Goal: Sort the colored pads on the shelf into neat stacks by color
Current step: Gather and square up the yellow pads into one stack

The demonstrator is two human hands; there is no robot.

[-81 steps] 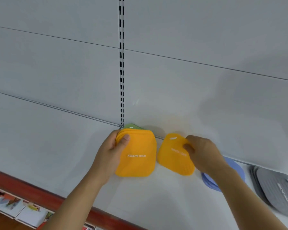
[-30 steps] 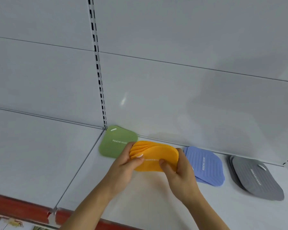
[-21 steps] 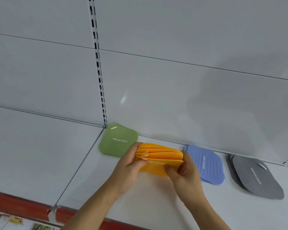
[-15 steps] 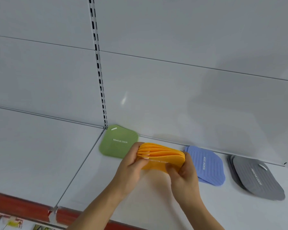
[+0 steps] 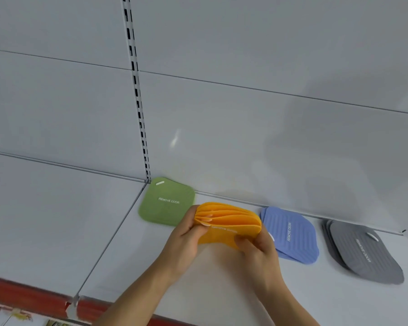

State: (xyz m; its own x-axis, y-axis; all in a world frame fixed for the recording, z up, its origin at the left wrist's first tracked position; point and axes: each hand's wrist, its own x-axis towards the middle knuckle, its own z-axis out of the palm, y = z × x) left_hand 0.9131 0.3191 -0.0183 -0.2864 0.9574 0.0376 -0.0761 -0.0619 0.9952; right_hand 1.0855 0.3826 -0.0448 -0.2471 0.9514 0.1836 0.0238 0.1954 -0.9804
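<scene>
A bundle of several orange pads (image 5: 229, 220) is held on edge just above the white shelf (image 5: 222, 290), its edges fanned apart at the top. My left hand (image 5: 186, 241) pinches the bundle's left end, fingers tucked between the pads. My right hand (image 5: 257, 248) grips the right end from below. A green pad (image 5: 165, 203) lies flat in the back left corner of this shelf bay. To the right of my hands lies a blue stack (image 5: 290, 234), then a grey stack (image 5: 363, 252).
The white back wall rises right behind the pads, with a slotted upright (image 5: 139, 109) above the green pad. A second shelf bay (image 5: 45, 220) lies to the left. A red strip (image 5: 28, 295) runs along the shelf's front edge.
Earlier my left hand held an orange stack flat while my right hand held a single orange pad. Both hands now grip one bundle, tipped on edge and raised slightly.
</scene>
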